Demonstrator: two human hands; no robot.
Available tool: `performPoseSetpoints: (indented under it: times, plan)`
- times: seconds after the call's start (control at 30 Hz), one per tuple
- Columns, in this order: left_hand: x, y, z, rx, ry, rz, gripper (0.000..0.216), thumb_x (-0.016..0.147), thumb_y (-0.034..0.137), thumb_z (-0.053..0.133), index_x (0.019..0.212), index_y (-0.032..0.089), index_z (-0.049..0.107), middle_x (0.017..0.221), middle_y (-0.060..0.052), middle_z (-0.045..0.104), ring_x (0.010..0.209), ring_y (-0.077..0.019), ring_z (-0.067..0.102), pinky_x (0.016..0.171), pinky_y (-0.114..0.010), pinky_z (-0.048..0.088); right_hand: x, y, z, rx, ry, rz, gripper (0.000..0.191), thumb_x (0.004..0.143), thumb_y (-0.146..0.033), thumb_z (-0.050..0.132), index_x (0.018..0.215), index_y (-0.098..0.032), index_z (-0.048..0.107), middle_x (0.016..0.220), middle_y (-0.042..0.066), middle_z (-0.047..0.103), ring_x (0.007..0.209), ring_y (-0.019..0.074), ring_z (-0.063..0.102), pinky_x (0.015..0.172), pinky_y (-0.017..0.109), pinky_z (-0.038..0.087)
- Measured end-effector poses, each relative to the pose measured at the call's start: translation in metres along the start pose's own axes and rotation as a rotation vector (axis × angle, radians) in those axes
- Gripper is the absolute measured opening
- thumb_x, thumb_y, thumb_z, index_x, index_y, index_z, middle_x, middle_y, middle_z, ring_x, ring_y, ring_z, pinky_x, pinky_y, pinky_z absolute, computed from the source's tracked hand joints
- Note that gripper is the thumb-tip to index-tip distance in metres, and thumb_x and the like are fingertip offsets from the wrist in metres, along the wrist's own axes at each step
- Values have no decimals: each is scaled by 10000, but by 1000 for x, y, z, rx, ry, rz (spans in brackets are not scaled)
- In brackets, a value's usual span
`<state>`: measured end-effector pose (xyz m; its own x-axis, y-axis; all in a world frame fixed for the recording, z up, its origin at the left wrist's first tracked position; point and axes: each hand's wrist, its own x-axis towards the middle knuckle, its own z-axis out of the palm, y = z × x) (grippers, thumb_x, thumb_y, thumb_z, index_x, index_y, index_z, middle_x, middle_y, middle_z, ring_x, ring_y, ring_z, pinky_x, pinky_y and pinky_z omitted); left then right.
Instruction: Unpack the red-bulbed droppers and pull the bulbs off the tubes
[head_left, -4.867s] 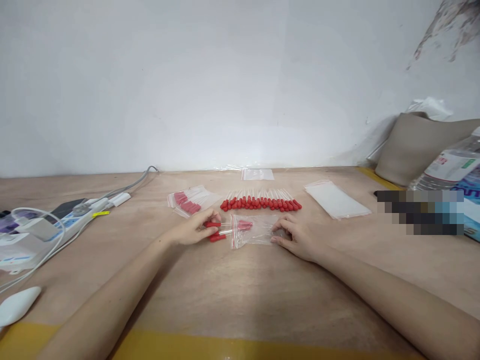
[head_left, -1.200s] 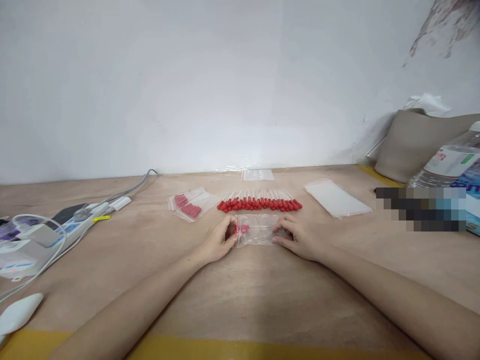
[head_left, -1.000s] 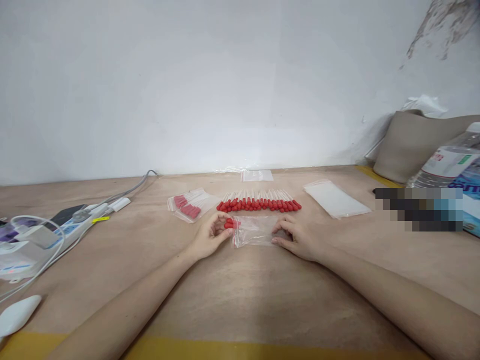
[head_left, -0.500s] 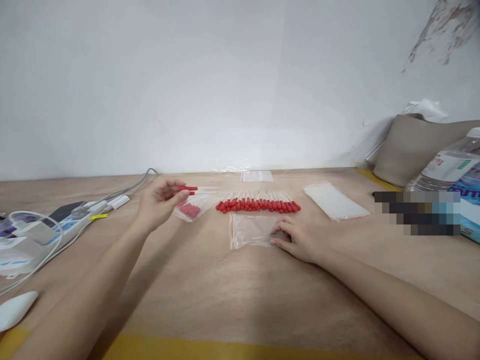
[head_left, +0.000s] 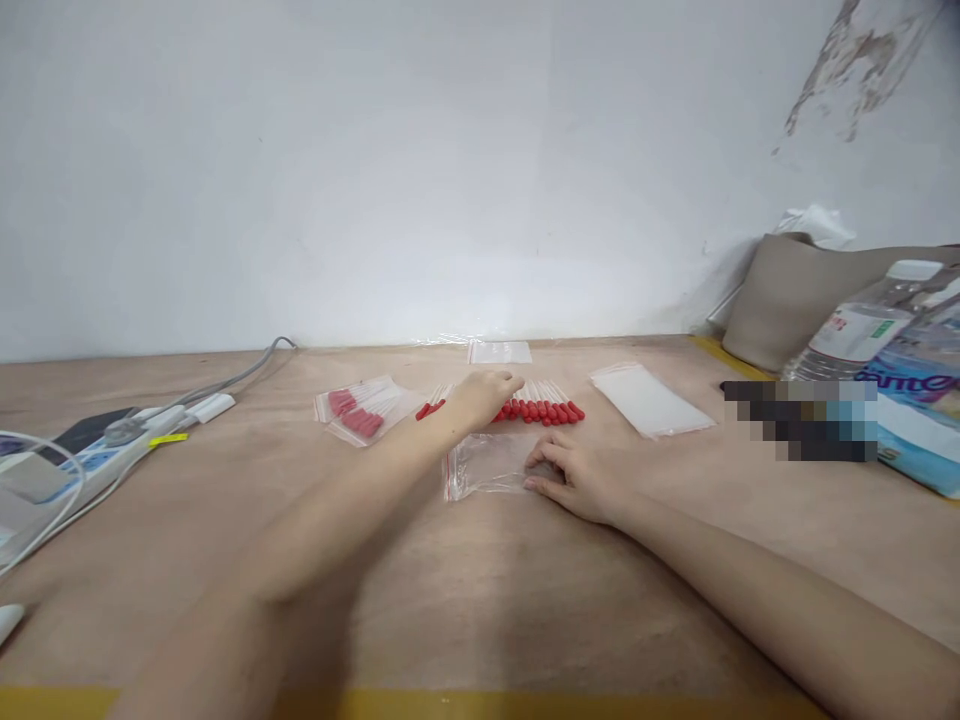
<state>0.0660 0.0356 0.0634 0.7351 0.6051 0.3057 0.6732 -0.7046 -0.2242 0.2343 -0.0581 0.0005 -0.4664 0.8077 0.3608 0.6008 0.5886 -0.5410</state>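
My right hand [head_left: 576,478] lies on the table with its fingers stretched onto the right end of a clear, empty zip bag with a red seal strip [head_left: 480,466]. My left hand [head_left: 484,394] reaches over that bag to the row of red-capped droppers [head_left: 546,408], back up, covering the row's middle. Its fingers bend down behind the hand and are hidden. Two red caps [head_left: 429,409] show just left of it. A small pile of filled zip bags [head_left: 358,411] lies further left.
A stack of empty zip bags [head_left: 649,399] sits right of the row, and one small bag [head_left: 499,351] lies by the wall. A power strip with cables [head_left: 112,445] is at the left. Water bottles [head_left: 862,325] and a beige bag [head_left: 787,300] stand at the right.
My left hand took droppers out of the clear bag, carried them up to the left, and has now swung right onto the row. My right hand stayed on the bag. The view shifted slightly.
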Motion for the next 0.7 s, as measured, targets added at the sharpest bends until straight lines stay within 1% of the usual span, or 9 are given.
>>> performPoseSetpoints:
  times: [0.1, 0.2, 0.3, 0.37, 0.4, 0.47, 0.53, 0.63, 0.7]
  plan:
    - [1, 0, 6, -48, -41, 7, 139, 805, 183, 522, 912, 144, 600, 835, -64, 639, 765, -181, 599, 677, -266, 440, -1, 1, 1, 8, 9, -1, 113, 756, -253, 583, 844, -184, 562, 899, 46, 538, 806, 154, 517, 697, 282, 430]
    - [-9, -3, 6, -156, 7, -23, 271, 778, 271, 583, 1023, 153, 579, 957, -67, 635, 858, -185, 590, 752, -270, 441, -1, 2, 1, 7, 15, -1, 110, 755, -244, 583, 844, -183, 563, 892, 44, 538, 801, 152, 517, 698, 283, 430]
    - [-35, 0, -4, -343, 114, -74, 233, 813, 276, 535, 1006, 157, 593, 971, -65, 630, 880, -172, 584, 789, -274, 440, 0, 1, 1, 7, 21, -17, 102, 756, -244, 582, 839, -187, 565, 880, 37, 538, 790, 148, 515, 692, 278, 428]
    - [-59, 6, -13, -436, 120, -99, 234, 865, 282, 443, 990, 170, 606, 971, -59, 635, 895, -162, 585, 805, -281, 446, 0, 1, 1, 4, 18, -27, 103, 758, -253, 583, 837, -188, 567, 872, 36, 535, 786, 148, 512, 687, 277, 428]
    - [-71, 9, -16, -468, 103, -93, 265, 878, 289, 414, 1031, 174, 597, 1023, -65, 627, 958, -168, 572, 849, -295, 435, 1, 2, 2, 2, 15, -26, 108, 760, -259, 582, 839, -186, 568, 872, 38, 533, 783, 148, 510, 685, 277, 428]
    - [-93, 14, -18, -515, 13, -18, 346, 898, 308, 364, 1178, 174, 518, 1205, -83, 548, 1156, -180, 461, 971, -327, 361, 1, 4, 2, 0, 9, -20, 127, 765, -275, 579, 851, -182, 570, 873, 43, 525, 774, 147, 508, 680, 278, 428]
    - [-110, 15, -14, -520, -135, 51, 434, 912, 340, 318, 1315, 187, 366, 1370, -82, 377, 1290, -183, 289, 1059, -366, 239, 0, 6, 2, 3, 4, -22, 150, 772, -295, 572, 870, -181, 572, 878, 45, 519, 767, 144, 507, 678, 278, 429]
    - [-125, 10, -3, -480, -342, 75, 487, 921, 398, 252, 1385, 267, 178, 1461, -44, 143, 1344, -207, 112, 1084, -460, 81, -1, 8, -1, 12, -17, -50, 207, 769, -334, 578, 917, -189, 572, 903, 45, 515, 769, 141, 504, 678, 273, 433]
    - [-130, 5, 2, -457, -392, 71, 485, 921, 423, 224, 1384, 318, 123, 1469, -21, 66, 1348, -221, 64, 1065, -511, 8, -2, 9, -5, 12, -45, -52, 247, 765, -361, 583, 947, -196, 570, 928, 45, 515, 783, 142, 504, 689, 272, 437]
